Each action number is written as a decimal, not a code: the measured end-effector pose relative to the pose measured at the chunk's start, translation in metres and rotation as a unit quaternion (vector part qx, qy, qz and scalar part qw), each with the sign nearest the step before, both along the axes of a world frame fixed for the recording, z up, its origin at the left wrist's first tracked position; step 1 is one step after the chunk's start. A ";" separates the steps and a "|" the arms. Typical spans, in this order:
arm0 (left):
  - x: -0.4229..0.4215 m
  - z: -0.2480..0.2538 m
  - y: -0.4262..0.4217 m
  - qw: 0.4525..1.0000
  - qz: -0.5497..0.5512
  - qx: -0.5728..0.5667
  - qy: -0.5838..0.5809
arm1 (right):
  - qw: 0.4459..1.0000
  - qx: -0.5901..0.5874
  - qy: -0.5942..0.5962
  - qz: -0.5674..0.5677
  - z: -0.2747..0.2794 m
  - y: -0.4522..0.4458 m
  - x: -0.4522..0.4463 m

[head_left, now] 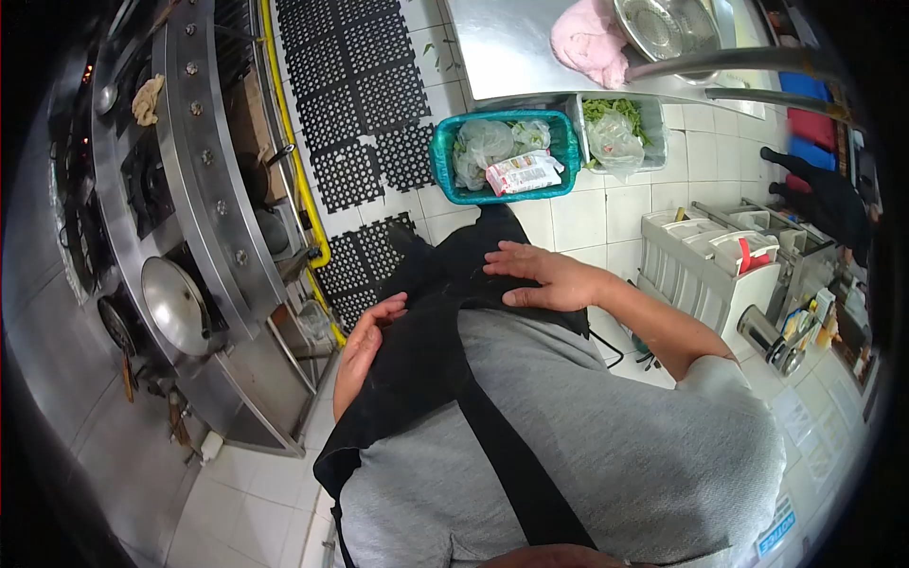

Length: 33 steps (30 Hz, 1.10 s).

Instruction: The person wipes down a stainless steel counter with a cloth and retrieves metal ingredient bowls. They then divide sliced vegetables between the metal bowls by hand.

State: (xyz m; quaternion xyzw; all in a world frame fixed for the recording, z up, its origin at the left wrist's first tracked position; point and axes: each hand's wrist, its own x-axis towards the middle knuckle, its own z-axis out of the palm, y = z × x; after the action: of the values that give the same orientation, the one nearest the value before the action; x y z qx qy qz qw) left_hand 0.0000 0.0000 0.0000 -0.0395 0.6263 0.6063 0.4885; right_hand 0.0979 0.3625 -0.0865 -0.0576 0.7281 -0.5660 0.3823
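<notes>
Both hands are held in front of the black apron (426, 346), over the person's middle. My left hand (363, 341) is at the apron's left edge, its fingers stretched out and nothing visible in them. Palm down over the front of the apron, my right hand (549, 277) has its fingers extended and thumb apart, also holding nothing. Whether either hand touches the cloth I cannot tell. Beyond the right hand, a teal basket (443, 175) on the floor holds plastic bags (483, 147) and a white-and-red packet (524, 174).
A steel stove (204, 175) with a yellow pipe (294, 142) runs along the left, bearing a domed metal lid or pan (176, 301). Ahead, a steel table (511, 57) holds a pink cloth (589, 43). A crate of greens (653, 128) and pale bins (696, 251) stand right.
</notes>
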 end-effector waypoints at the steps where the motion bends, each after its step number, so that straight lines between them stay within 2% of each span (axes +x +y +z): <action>1: -0.004 0.005 -0.004 1.000 0.000 -0.002 0.006 | 1.000 -0.009 0.004 -0.004 -0.003 -0.008 -0.001; 2: -0.006 0.010 -0.007 1.000 -0.001 -0.004 0.012 | 1.000 -0.019 0.008 -0.009 -0.007 -0.015 -0.002; 3: -0.030 -0.054 -0.022 0.996 -0.002 0.089 -0.026 | 0.997 0.074 -0.029 -0.011 0.002 -0.019 -0.017; 6: -0.073 -0.023 -0.101 0.995 0.030 0.084 -0.033 | 0.991 0.006 -0.012 -0.132 -0.001 -0.107 -0.035; 7: -0.086 -0.023 -0.119 0.994 0.028 0.100 -0.028 | 0.991 0.021 -0.005 -0.132 -0.003 -0.122 -0.036; 9: -0.114 -0.017 -0.150 0.997 -0.018 0.072 -0.022 | 0.965 -0.020 -0.043 -0.258 0.002 -0.149 -0.035; 11: -0.133 -0.017 -0.175 0.993 -0.019 0.116 -0.019 | 0.941 0.021 -0.074 -0.329 0.025 -0.176 -0.035; 13: -0.149 -0.017 -0.193 0.986 -0.030 0.159 -0.030 | 0.906 -0.002 -0.098 -0.411 0.039 -0.202 -0.033; 17: -0.180 -0.020 -0.206 0.976 -0.038 0.208 -0.054 | 0.901 0.111 -0.014 -0.420 0.053 -0.236 -0.043; 19: -0.200 -0.013 -0.203 0.974 -0.055 0.215 -0.048 | 0.890 0.062 -0.042 -0.449 0.052 -0.243 -0.053; 21: -0.221 -0.011 -0.198 0.969 -0.087 0.228 -0.040 | 0.886 0.074 -0.026 -0.456 0.053 -0.244 -0.064; 23: -0.240 -0.005 -0.193 0.966 -0.129 0.220 -0.039 | 0.888 0.055 -0.102 -0.445 0.053 -0.234 -0.080; 28: -0.285 -0.027 -0.184 0.958 -0.158 0.237 -0.043 | 0.867 -0.012 -0.120 -0.483 0.010 -0.200 -0.136; 29: -0.296 -0.029 -0.180 0.957 -0.159 0.240 -0.035 | 0.881 0.009 -0.100 -0.463 -0.016 -0.194 -0.143; 31: -0.321 -0.021 -0.164 0.963 -0.171 0.209 -0.021 | 0.917 0.149 -0.067 -0.364 -0.002 -0.180 -0.184; 33: -0.349 -0.023 -0.148 0.966 -0.162 0.202 -0.006 | 0.929 0.152 -0.053 -0.333 -0.002 -0.161 -0.226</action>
State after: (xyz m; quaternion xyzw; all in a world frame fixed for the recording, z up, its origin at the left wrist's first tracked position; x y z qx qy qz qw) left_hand -0.3489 -0.1480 -0.0234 0.1583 0.4861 0.6330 0.5813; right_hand -0.1280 0.2012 -0.0883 0.2773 0.7614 -0.5456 0.2136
